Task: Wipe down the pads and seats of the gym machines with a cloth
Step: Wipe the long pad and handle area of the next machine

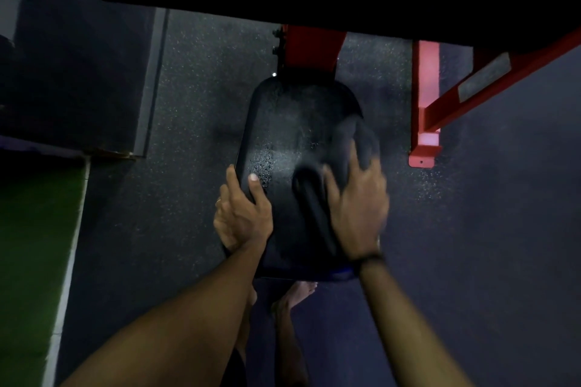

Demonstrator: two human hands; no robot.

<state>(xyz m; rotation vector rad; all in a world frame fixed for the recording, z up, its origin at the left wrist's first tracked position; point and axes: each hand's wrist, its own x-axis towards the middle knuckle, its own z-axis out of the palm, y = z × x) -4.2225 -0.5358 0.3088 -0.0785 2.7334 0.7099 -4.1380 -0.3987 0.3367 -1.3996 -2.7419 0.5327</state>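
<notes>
Pressing soft, limp cloth (pixel 352 148) flat under right hand (pixel 358 214), fingers spread; left hand (pixel 242 214) clamped on seat (pixel 283 129) edge. Probably slick where wet; best steadied by firm rim.

Cloth (pixel 352 148) on seat (pixel 283 122) right, left hand (pixel 242 217) at left edge

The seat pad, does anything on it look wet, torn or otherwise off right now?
Droplets bead on the black seat pad near the left hand, which grips its edge. They look like liquid not yet wiped; the right hand presses the dark cloth on the other side. No tear shows, though the picture is dim.
</notes>
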